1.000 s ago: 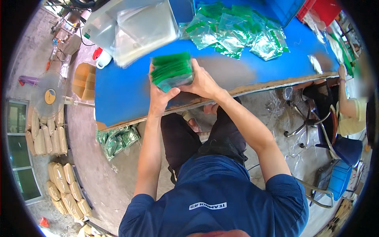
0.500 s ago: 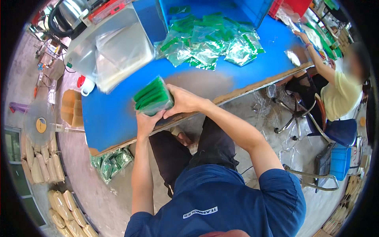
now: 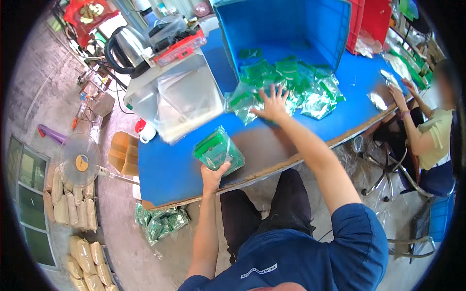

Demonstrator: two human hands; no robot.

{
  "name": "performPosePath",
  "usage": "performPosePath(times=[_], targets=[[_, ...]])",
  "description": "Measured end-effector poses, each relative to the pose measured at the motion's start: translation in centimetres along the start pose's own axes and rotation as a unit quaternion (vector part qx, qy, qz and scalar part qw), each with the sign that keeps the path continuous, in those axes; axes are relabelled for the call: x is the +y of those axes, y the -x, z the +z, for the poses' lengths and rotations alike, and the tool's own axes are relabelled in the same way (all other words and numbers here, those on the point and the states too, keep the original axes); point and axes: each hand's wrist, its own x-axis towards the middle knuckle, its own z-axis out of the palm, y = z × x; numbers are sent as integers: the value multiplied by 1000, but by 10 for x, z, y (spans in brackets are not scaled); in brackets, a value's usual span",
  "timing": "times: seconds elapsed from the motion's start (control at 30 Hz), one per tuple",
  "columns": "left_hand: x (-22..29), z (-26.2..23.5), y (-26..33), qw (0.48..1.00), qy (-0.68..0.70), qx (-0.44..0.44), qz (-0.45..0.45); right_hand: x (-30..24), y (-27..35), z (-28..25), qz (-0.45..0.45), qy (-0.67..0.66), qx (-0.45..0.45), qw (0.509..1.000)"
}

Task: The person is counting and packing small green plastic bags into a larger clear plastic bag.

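A stack of small clear packets with green tops point(image 3: 224, 151) is gripped in my left hand point(image 3: 212, 175), thumb across its near edge, above the front part of the blue table point(image 3: 170, 169). My right hand point(image 3: 274, 105) reaches to the loose heap of green and clear packets point(image 3: 318, 92), its fingers spread over the heap's near left part. Nothing shows in that hand; whether its fingertips press on a packet I cannot tell. The heap spills out of a blue crate point(image 3: 347, 36) lying with its mouth toward me.
Clear plastic bags point(image 3: 187, 99) lie left of the heap, with a steel kettle point(image 3: 130, 48) beyond. A red-and-white cup point(image 3: 145, 131) stands by the left edge, near a fan point(image 3: 80, 160). Bundled packets point(image 3: 162, 223) lie on the floor. At right sits a co-worker point(image 3: 432, 138).
My right hand has let go of the stack and moved away to the heap. My left hand keeps the stack alone, now tipped flatter. The view has shifted, showing more of the crate.
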Motion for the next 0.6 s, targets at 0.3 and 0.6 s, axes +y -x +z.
performPosePath(times=[0.3, 0.6], targets=[[-2, -19, 74, 941, 304, 104, -107, -37, 83, -18, -117, -102, -29, 987], [0, -23, 143, 833, 497, 117, -212, -106, 179, -66, -424, -246, -123, 863]])
